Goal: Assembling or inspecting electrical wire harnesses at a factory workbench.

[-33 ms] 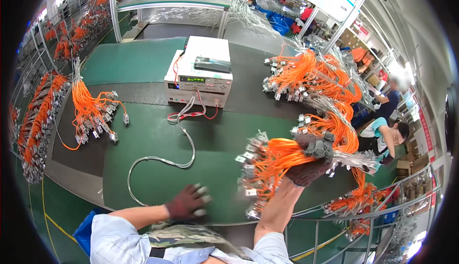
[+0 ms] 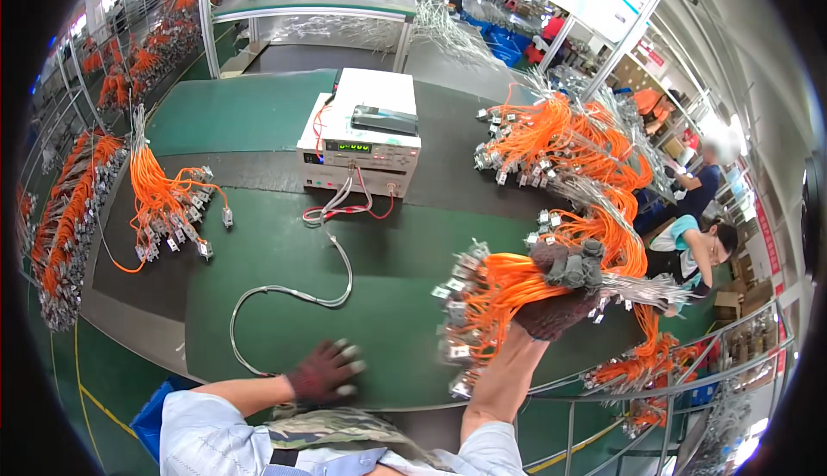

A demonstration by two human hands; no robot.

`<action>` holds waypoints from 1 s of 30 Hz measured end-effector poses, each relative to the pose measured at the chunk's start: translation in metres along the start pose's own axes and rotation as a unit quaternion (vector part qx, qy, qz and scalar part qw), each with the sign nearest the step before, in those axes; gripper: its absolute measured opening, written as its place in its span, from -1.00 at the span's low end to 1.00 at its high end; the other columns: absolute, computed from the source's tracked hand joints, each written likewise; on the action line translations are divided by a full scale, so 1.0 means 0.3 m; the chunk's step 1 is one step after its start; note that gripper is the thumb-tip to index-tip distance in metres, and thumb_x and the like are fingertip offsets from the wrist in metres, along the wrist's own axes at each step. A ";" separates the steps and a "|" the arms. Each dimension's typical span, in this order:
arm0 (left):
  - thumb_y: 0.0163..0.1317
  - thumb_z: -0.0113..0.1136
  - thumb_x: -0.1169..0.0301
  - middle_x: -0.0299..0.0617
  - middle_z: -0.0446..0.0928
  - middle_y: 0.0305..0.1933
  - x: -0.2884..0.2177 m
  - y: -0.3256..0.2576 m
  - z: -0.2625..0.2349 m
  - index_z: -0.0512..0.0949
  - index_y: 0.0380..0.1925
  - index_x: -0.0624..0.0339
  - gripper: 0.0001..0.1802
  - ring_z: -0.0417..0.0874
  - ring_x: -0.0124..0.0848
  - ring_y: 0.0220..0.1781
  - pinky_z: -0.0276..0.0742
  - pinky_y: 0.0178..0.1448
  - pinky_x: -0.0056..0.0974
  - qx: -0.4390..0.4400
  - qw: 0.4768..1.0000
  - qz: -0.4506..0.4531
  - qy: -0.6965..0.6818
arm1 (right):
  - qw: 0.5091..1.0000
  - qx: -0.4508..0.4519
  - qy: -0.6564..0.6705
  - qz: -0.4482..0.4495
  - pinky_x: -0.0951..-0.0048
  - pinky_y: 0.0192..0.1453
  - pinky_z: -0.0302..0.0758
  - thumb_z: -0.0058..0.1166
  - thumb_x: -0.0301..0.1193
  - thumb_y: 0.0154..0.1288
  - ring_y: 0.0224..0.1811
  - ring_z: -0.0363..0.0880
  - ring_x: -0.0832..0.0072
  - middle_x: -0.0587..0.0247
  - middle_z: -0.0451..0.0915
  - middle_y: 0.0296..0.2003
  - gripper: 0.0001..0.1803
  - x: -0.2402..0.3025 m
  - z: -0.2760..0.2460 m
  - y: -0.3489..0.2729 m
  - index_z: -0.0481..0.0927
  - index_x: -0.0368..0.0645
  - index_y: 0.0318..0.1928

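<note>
My right hand, in a dark knitted glove with grey fingers, is wrapped round a bundle of orange cables. Metal connectors fan out from the bundle on the left, and thin silvery wire ends stick out on the right of my fist. The bundle is over the right front of the green mat. Near the front edge, my left hand has its gloved fingers spread, holding nothing. A grey lead curves from the white test instrument toward my left wrist.
More orange cable bundles lie at the right and on the left of the table. Racks hung with cables stand at the left. A metal rail curves along the right. A co-worker is beyond the right edge.
The cable bundle in my right hand has shifted slightly right. My left hand has moved a little left and nearer the front edge, fingers still spread.
</note>
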State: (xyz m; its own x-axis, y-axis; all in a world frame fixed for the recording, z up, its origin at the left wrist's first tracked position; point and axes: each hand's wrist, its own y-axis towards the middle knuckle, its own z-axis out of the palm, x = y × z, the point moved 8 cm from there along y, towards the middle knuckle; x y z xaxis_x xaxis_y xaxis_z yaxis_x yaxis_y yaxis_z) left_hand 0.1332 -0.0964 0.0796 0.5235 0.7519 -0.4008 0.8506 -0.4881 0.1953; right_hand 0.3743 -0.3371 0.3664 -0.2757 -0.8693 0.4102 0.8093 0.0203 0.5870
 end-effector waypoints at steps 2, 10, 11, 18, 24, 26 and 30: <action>0.27 0.29 0.06 0.11 0.48 0.35 0.070 -0.153 0.010 0.57 0.22 0.06 -0.43 0.39 0.15 0.48 0.23 0.58 0.26 0.031 0.999 -0.023 0.021 | 0.999 -0.001 0.032 -0.001 0.34 -0.22 0.46 0.03 -0.09 0.53 -0.45 0.55 0.54 0.44 0.58 -0.47 -0.66 -0.065 0.035 -0.019 0.60 -0.06 0.02; 0.24 0.25 0.19 -0.02 0.46 0.42 0.532 -0.363 -0.208 0.62 0.16 -0.11 -0.54 0.40 0.06 0.50 0.12 0.61 0.32 0.058 0.949 -0.260 0.170 | 0.944 -0.010 -0.053 0.325 0.37 -0.13 0.61 0.33 -0.07 0.40 -0.30 0.66 0.40 0.24 0.67 -0.22 -0.55 -0.919 -0.275 -0.592 0.57 -0.14 0.03; 0.23 0.26 0.18 -0.03 0.43 0.45 0.602 -0.444 -0.220 0.62 0.16 -0.12 -0.54 0.37 0.08 0.53 0.05 0.63 0.38 0.043 0.944 -0.264 0.193 | 0.938 0.040 -0.177 0.294 0.34 -0.10 0.63 0.29 -0.15 0.42 -0.24 0.68 0.35 0.20 0.70 -0.17 -0.60 -1.003 -0.262 -0.684 0.58 -0.15 0.06; 0.25 0.33 -0.03 0.02 0.38 0.54 0.941 -0.555 -0.353 0.49 0.37 0.02 -0.27 0.22 0.05 0.64 -0.09 0.69 0.33 0.117 0.825 -0.474 0.284 | 0.761 0.243 -0.593 0.098 0.24 0.08 0.68 0.17 -0.44 0.29 0.04 0.80 0.19 0.00 0.80 -0.07 -0.70 -1.165 -0.158 -0.902 0.76 -0.19 0.01; 0.13 0.52 0.19 0.15 0.45 0.46 0.518 -0.004 -0.430 0.33 0.50 0.27 -0.05 0.46 0.08 0.50 0.41 0.52 -0.04 -0.195 0.951 -0.211 -0.114 | 0.817 0.170 -0.500 0.233 0.10 -0.09 0.66 0.21 -0.34 0.25 -0.10 0.79 -0.01 -0.10 0.77 -0.24 -0.76 -1.291 -0.227 -0.846 0.75 -0.14 -0.11; 0.15 0.50 0.22 0.14 0.53 0.39 0.446 0.130 -0.326 0.34 0.49 0.27 -0.08 0.50 0.08 0.46 0.43 0.50 -0.04 -0.162 0.965 -0.175 -0.109 | 0.904 0.123 -0.315 0.261 0.11 -0.07 0.66 0.26 -0.30 0.24 -0.11 0.79 0.02 -0.06 0.78 -0.21 -0.72 -1.403 -0.358 -0.948 0.74 -0.17 -0.10; 0.17 0.49 0.27 0.07 0.68 0.13 0.351 0.262 -0.164 0.59 0.22 0.27 -0.38 0.64 0.05 0.25 0.55 0.33 -0.05 -0.205 0.960 -0.144 -0.122 | 0.964 -0.004 -0.208 0.166 0.14 0.38 0.49 0.10 -0.17 0.44 0.27 0.60 0.21 0.11 0.66 0.15 -0.54 -1.313 -0.398 -1.085 0.59 -0.10 0.23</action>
State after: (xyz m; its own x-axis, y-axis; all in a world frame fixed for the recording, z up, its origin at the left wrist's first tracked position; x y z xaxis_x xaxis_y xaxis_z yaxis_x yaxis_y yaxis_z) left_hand 0.2576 -0.0337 0.0967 0.2784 0.6796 -0.6787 0.9322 -0.0211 0.3612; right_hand 0.2814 -0.0603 -0.0696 -0.1841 -0.5428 0.8194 0.8920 0.2578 0.3712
